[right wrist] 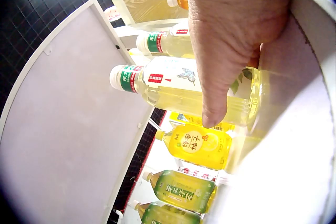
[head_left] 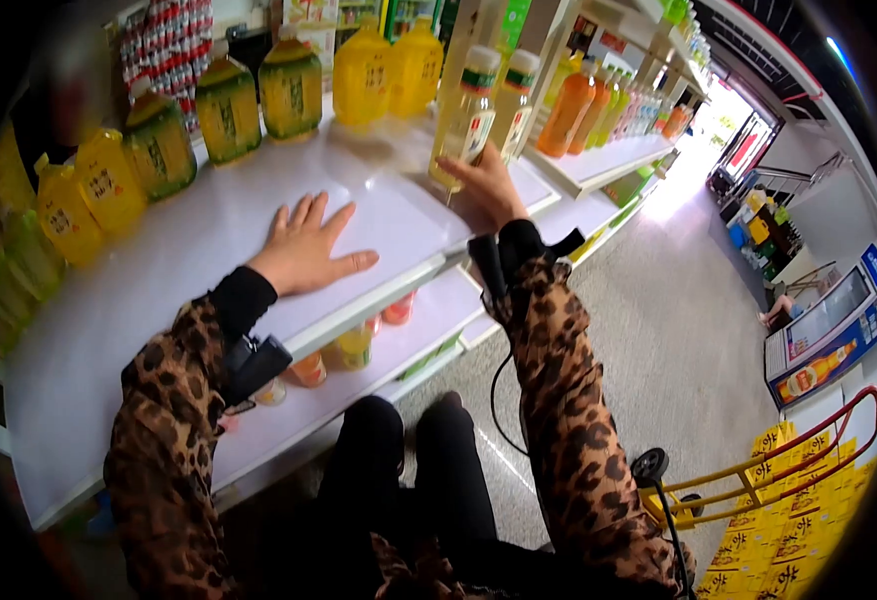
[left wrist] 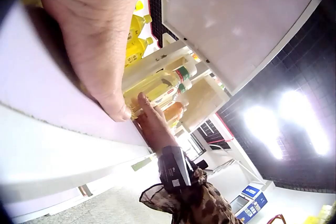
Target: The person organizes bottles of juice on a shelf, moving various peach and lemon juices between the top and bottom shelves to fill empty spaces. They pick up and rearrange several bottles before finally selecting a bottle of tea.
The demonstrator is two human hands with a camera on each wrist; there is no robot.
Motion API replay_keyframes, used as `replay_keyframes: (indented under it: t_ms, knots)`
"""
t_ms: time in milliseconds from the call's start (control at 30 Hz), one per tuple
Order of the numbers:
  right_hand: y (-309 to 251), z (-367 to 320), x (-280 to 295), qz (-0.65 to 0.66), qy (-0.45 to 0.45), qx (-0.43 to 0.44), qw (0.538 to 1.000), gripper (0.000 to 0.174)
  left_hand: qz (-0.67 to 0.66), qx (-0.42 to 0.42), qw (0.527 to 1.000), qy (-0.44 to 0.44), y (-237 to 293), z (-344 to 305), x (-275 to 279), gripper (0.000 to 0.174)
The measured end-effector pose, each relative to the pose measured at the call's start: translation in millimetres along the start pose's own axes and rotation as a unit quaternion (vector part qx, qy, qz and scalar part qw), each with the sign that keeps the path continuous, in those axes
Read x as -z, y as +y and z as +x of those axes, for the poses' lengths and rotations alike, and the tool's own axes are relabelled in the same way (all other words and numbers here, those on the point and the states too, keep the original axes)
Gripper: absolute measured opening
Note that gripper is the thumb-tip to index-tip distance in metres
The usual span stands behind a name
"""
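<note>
My right hand [head_left: 493, 186] grips the lower part of a clear bottle of pale yellow drink [head_left: 466, 115] with a white cap and a green band at its neck. The bottle stands upright at the right end of the white curved shelf [head_left: 219, 215]. In the right wrist view the thumb lies across the front of this bottle [right wrist: 168, 82]; most of the fingers are hidden. Just behind it is a matching bottle [head_left: 515, 108]. On the shelf top, my left hand [head_left: 309, 248] rests palm down with its fingers spread, holding nothing.
Along the shelf's back stand green-labelled bottles [head_left: 227, 108] and yellow bottles [head_left: 363, 78]. Orange bottles [head_left: 568, 112] and others line the shelf to the right. Below are more drinks [head_left: 354, 348]. A yellow hand truck [head_left: 749, 485] stands on the floor at right, by stacked yellow packages [head_left: 799, 540].
</note>
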State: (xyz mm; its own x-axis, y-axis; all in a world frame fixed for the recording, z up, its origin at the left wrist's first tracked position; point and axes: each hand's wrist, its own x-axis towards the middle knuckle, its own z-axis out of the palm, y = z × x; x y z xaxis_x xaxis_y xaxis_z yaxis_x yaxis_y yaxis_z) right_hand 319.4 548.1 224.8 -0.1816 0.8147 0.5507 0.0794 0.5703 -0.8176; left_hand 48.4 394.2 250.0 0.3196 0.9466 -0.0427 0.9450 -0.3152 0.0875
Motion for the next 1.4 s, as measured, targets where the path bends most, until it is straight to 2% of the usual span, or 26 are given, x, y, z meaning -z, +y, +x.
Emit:
replay_keyframes:
  t_ms: [133, 267, 300, 433, 967, 1033, 1133, 1333, 1400]
  knots:
    - [-2.0, -0.2, -2.3, 0.033, 0.0, -0.007, 0.999, 0.051, -0.018, -0.006, 1.0, 0.012, -4.0, 2.2, -3.5, 0.091]
    - [-11.8, -2.5, 0.7, -0.039, -0.009, -0.022, 0.999, 0.054, -0.023, -0.016, 0.999, 0.032, -5.8, 3.1, -7.3, 0.093]
    - [1.4, 2.6, 3.3, -0.063, -0.002, -0.008, 0.998, 0.056, -0.024, -0.015, 0.999, 0.028, -5.1, 2.9, -5.8, 0.093]
    - [-3.9, -1.5, -0.7, -0.029, 0.013, -0.014, 0.999, 0.056, -0.03, -0.009, 0.999, 0.023, -4.3, 1.4, -3.6, 0.093]
    - [-14.3, -5.1, -2.3, -0.051, 0.008, -0.025, 0.998, 0.051, -0.04, -0.013, 0.999, 0.022, -5.4, 1.1, -3.4, 0.094]
    - [-12.9, -4.7, -1.5, -0.02, 0.0, -0.028, 0.999, 0.052, -0.032, -0.013, 0.999, 0.021, -4.3, 1.4, -6.7, 0.094]
    - [-8.4, -2.2, -2.4, -0.016, 0.007, 0.007, 1.0, 0.052, -0.02, -0.007, 1.0, 0.017, -5.7, 5.2, -5.5, 0.094]
    - [-5.8, -4.6, -1.2, 0.001, 0.016, -0.027, 1.0, 0.055, -0.044, -0.02, 0.999, 0.015, -3.9, 1.7, -2.8, 0.094]
    - [-9.6, -5.5, 0.3, -0.068, 0.034, -0.033, 0.997, 0.055, -0.049, -0.016, 0.998, 0.017, -2.7, 1.7, -2.8, 0.094]
